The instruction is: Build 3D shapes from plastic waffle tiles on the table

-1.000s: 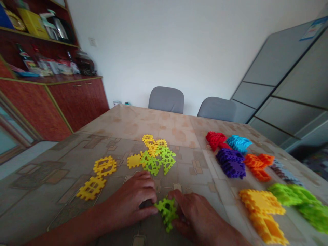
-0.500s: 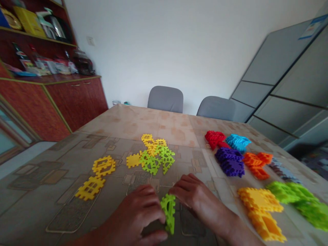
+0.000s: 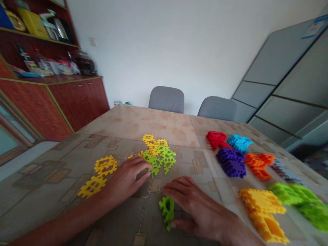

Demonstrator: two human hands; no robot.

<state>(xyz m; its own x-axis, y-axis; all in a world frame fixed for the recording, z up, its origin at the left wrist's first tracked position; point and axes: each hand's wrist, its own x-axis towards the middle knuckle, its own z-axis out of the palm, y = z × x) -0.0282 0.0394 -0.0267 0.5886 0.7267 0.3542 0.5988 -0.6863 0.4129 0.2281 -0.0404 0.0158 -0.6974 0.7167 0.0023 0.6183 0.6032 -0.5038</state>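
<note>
My right hand (image 3: 193, 206) grips a green triangular building piece (image 3: 167, 209), standing on edge near the front of the table, between thumb and fingers. My left hand (image 3: 133, 174) is stretched forward over the table, thumb and fingers apart, with its fingertips at the near-left edge of a loose green triangular piece (image 3: 155, 164). Whether they touch it I cannot tell. Another green triangular piece (image 3: 168, 160) lies just to the right. Behind these is a loose heap of yellow pieces (image 3: 153, 147), partly hidden by the left hand.
Two yellow window-like pieces (image 3: 92, 186) lie at the left, beside my left forearm. Along the right stand stacks of red (image 3: 216, 138), blue (image 3: 239, 141), purple (image 3: 231, 162), orange (image 3: 258, 162), yellow (image 3: 262, 201) and green pieces (image 3: 299, 196). Grey chairs (image 3: 166, 99) stand behind the table.
My left hand has let go of the green triangular piece and moved forward and left to the loose green pieces. The right hand keeps the piece, now tilted a little differently.
</note>
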